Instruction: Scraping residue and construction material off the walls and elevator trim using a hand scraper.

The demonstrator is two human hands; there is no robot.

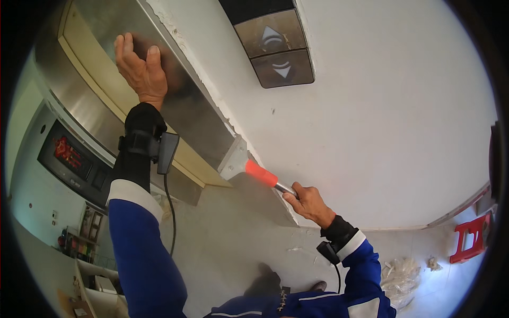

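Observation:
My right hand (308, 202) is closed around the metal handle of a wide-blade scraper (260, 173) with a red grip section. The scraper's blade lies on the edge of a stainless-steel elevator door frame (191, 95), where the metal meets the white wall. My left hand (143, 69) rests against the steel, higher up the frame, with its fingers apart and nothing in it. A ragged line of white filler (206, 85) runs along the joint. On the wall above the scraper is an elevator call panel (280, 55) with up and down arrow buttons.
A red plastic stool (471, 238) stands at the right, near crumpled clear plastic sheeting (401, 278) on the floor. White scraps (295, 249) lie by the wall's foot. At left are a dark door (75, 159) and shelves (97, 278). A cable hangs from each wrist device.

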